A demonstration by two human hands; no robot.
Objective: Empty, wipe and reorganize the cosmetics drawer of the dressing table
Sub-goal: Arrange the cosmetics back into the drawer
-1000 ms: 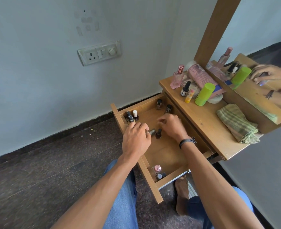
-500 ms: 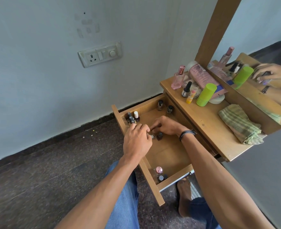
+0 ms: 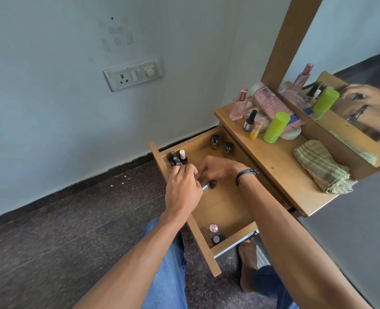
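The cosmetics drawer (image 3: 224, 204) is standing pulled out below the dressing table top (image 3: 273, 166), with nail polish bottles (image 3: 177, 160) clustering in its far corner. The left hand (image 3: 183, 190) is gripping a silver-capped bottle (image 3: 205, 187) over the drawer's middle. The right hand (image 3: 218, 169) is curling its fingers just beside it, and I cannot tell whether it is holding anything. A folded green cloth (image 3: 320, 169) is lying on the tabletop.

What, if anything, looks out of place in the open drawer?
No spill or damage shows. A silver-capped bottle pokes out sideways from under the left hand in the middle of the drawer, while the other bottles stand upright in its corners.
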